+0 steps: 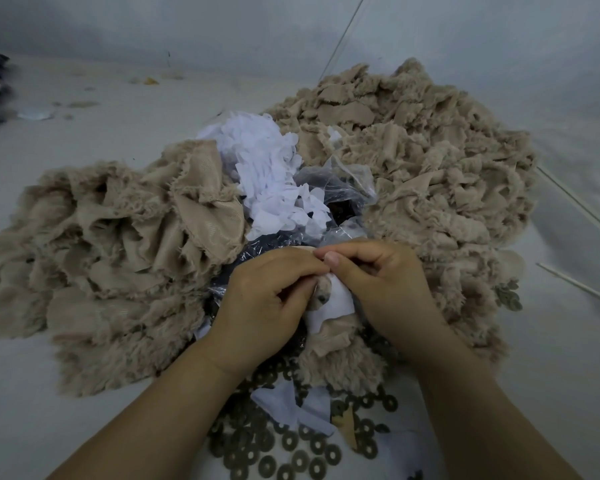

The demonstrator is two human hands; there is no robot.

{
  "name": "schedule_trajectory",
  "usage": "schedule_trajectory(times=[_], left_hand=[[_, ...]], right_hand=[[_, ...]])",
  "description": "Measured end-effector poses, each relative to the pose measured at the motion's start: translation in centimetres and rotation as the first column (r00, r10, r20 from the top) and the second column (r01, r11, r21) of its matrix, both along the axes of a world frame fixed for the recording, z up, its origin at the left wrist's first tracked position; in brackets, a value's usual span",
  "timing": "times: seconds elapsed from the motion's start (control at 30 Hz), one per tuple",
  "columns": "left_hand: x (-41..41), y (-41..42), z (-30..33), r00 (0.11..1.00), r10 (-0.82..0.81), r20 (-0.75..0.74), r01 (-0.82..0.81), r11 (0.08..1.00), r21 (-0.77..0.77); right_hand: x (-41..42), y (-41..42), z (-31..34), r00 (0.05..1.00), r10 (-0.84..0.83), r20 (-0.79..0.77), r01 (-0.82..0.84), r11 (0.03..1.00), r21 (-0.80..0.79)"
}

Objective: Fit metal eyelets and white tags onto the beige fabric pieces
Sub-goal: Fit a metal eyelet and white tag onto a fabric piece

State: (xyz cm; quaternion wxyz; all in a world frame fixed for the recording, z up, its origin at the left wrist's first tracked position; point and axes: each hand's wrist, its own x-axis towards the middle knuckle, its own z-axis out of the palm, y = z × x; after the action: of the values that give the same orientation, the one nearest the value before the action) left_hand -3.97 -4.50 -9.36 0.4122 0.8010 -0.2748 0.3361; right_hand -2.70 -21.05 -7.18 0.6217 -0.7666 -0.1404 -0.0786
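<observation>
Seen from the head camera, a person's left hand (269, 303) and right hand (383, 289) are meeting fingertip to fingertip, both curling around and pinching a beige fabric piece (321, 294) backed by a white tag (338, 299). Heaps of beige fabric (430, 168) are flanking a mound of white tags (267, 168), while dark metal eyelets (284, 441) are lying scattered on the pale table (568, 358) between the forearms.
</observation>
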Motion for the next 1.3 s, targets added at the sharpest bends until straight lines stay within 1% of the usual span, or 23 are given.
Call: schedule_trajectory(times=[0.13,0.23,0.3,0.43,0.5,0.63,0.8,1.0,1.17,1.3], left_hand=[[-0.08,-0.08,-0.10,0.998,0.054,0.028,-0.055,0.998,0.022],[-0.12,-0.13,-0.27,0.996,0.086,0.028,-0.087,0.996,0.030],[-0.16,-0.14,-0.26,0.996,0.084,-0.008,-0.084,0.996,0.011],[-0.15,-0.02,-0.27,0.991,0.075,-0.111,-0.078,0.997,-0.019],[-0.06,0.10,-0.40,0.986,0.087,-0.143,-0.087,0.996,0.006],[0.14,0.29,-0.41,0.980,0.110,-0.166,-0.095,0.991,0.096],[0.16,-0.08,-0.33,0.985,0.083,-0.149,-0.048,0.973,0.227],[0.18,-0.13,-0.48,0.984,0.138,-0.112,-0.087,0.924,0.373],[0.06,-0.37,-0.21,0.988,0.151,-0.021,-0.132,0.918,0.374],[-0.03,-0.52,-0.02,0.985,0.171,0.006,-0.161,0.913,0.374]], right_hand=[[0.08,0.15,-0.36,0.998,-0.035,0.043,0.038,0.998,-0.059],[-0.26,0.16,-0.46,1.000,0.000,0.003,0.000,1.000,0.026],[-0.36,0.11,-0.52,1.000,-0.001,0.015,0.000,0.999,0.044],[-0.54,0.15,-0.51,0.997,-0.015,0.075,0.014,1.000,0.009],[-0.66,0.10,-0.46,0.998,0.014,0.066,-0.014,1.000,0.011],[-0.69,-0.14,-0.32,0.996,0.090,-0.014,-0.089,0.994,0.071],[-0.71,-0.46,-0.28,0.996,0.074,-0.049,-0.070,0.995,0.077],[-0.52,-0.40,-0.57,0.998,0.048,-0.041,-0.046,0.997,0.064],[-0.56,-0.19,-0.55,0.999,0.007,0.037,-0.009,0.999,0.034],[-0.71,0.17,-0.75,0.995,-0.013,0.101,0.013,1.000,-0.004]])
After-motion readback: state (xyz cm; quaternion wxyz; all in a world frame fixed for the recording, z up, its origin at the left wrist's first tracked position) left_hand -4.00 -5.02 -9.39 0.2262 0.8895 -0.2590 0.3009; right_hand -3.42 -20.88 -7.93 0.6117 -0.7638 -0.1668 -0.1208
